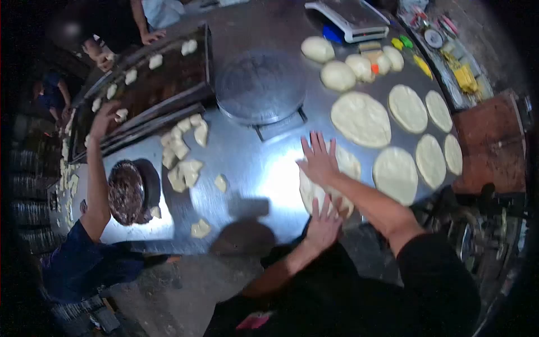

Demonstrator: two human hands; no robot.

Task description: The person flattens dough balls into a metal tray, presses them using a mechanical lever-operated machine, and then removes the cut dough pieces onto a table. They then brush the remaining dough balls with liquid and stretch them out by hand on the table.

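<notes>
My right hand [320,161] lies flat with fingers spread on a round of pale dough [349,163] at the table's near edge. Closer to my body, my left hand [324,224] also rests open on the same dough, its fingertips reaching toward my right forearm. Parts of this round are hidden under both hands. Just beyond it lies a larger flattened dough round [361,119]. Another flat round [395,176] sits to the right of my right arm, with several more beside it.
Dough balls [338,76] and a scale [353,21] stand at the back. A round metal plate [261,87] occupies the middle. Leftward are cut dough pieces [185,173], a bowl of dark filling [124,194] and a tray [168,84], where co-workers' hands [104,119] place pieces.
</notes>
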